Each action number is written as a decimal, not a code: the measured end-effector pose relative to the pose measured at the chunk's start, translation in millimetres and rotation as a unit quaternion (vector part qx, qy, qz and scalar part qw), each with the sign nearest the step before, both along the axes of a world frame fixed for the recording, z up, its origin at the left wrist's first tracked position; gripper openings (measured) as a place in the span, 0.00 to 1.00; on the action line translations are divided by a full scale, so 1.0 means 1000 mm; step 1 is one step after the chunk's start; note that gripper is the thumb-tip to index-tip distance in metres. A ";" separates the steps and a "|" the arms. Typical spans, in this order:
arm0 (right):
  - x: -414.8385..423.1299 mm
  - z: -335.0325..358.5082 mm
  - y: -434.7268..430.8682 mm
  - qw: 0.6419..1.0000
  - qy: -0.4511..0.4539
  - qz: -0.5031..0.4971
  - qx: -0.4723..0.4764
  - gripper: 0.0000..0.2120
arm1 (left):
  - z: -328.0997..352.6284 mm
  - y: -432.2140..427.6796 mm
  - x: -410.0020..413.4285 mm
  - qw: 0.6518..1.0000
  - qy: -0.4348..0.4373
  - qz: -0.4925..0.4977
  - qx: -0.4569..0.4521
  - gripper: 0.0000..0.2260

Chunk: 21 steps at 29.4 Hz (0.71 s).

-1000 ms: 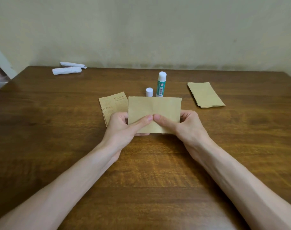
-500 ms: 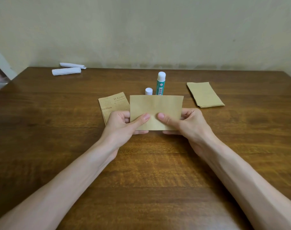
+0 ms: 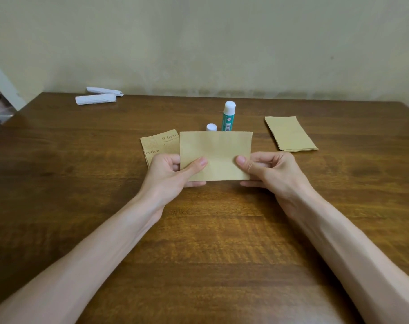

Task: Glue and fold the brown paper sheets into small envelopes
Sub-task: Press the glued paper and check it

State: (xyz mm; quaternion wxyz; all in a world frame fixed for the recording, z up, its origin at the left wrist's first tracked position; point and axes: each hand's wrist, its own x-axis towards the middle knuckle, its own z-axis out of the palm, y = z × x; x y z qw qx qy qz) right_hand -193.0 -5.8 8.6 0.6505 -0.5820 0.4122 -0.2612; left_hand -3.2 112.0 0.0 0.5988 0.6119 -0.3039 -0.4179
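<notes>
I hold a folded brown paper sheet (image 3: 216, 153) above the middle of the wooden table (image 3: 198, 230). My left hand (image 3: 173, 174) pinches its left edge, thumb on the front and fingers behind. My right hand (image 3: 268, 170) pinches its right edge the same way. A green glue stick (image 3: 228, 115) stands upright just behind the sheet, its white cap (image 3: 211, 127) standing beside it. A stack of plain brown sheets (image 3: 290, 133) lies to the right. A printed brown envelope (image 3: 160, 145) lies to the left, partly hidden by the held sheet.
Two rolled white papers (image 3: 96, 98) lie at the table's far left, near the pale wall. The table's left corner meets a white edge (image 3: 2, 87) with something colourful behind it.
Both thumbs have slid apart from the sheet's middle toward its left and right edges. The sheet has risen slightly and hides more of the glue stick.
</notes>
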 end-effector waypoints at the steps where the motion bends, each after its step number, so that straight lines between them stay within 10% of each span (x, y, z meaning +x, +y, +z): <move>1: 0.000 0.000 0.000 1.000 0.001 -0.001 -0.004 0.11 | 0.001 0.000 -0.001 1.000 0.004 -0.005 0.000 0.06; 21: 0.013 -0.006 0.020 0.998 -0.051 0.000 -0.023 0.14 | 0.001 0.002 -0.014 1.000 0.006 -0.026 -0.006 0.15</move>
